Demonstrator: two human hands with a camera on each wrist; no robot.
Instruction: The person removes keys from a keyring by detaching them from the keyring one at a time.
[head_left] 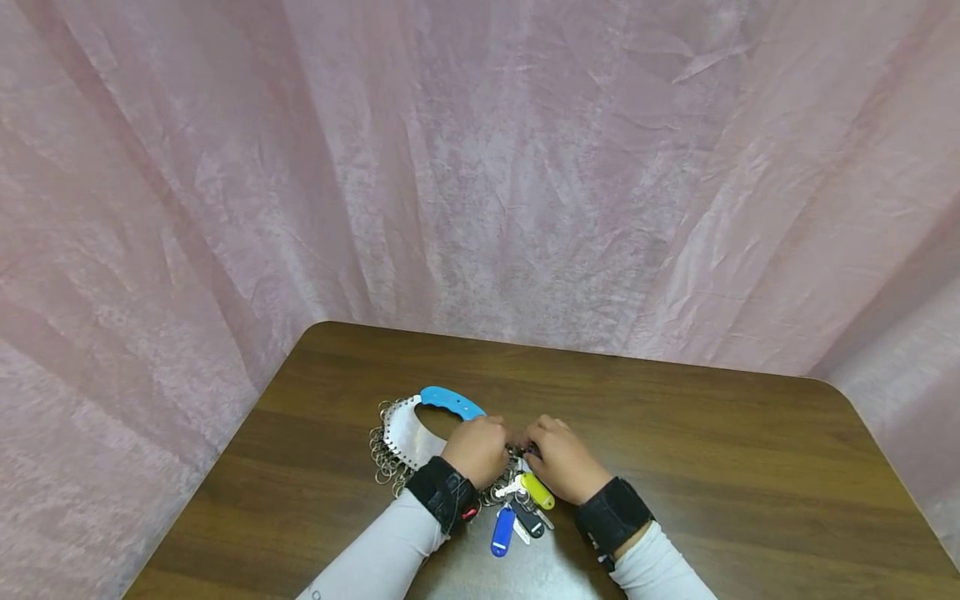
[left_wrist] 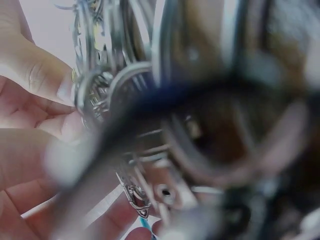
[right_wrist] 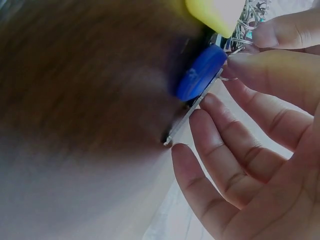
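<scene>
One blue tag (head_left: 503,532), one black tag (head_left: 528,520) and one yellow tag (head_left: 537,492) are gathered with silver keys (head_left: 510,487), the yellow just beside the fingers of the right hand (head_left: 562,460), the others nearer the body than both sets of fingers. Out past the left hand (head_left: 477,452), a curved white plate (head_left: 411,439) is lined with small holes along its outer edge, from which thin metal rings (head_left: 385,461) are hung; its blue handle (head_left: 450,401) is arched beyond the left fingers. Under all the fingers, a brown, wood-grained table (head_left: 675,433) is seen, its far corners rounded and a pale shine cast on it between the forearms. Beyond the fingertips, the table is backed by a pink, shiny curtain (head_left: 480,167) draped in folds. Both forearms are angled inward and the hands almost meet, a black band being worn on each wrist. By the left fingers, curled, the rings are gripped, though that wrist's view is largely blurred; by the right thumb and forefinger a small ring (right_wrist: 229,78) is pinched, the remaining fingers being loosely spread.
</scene>
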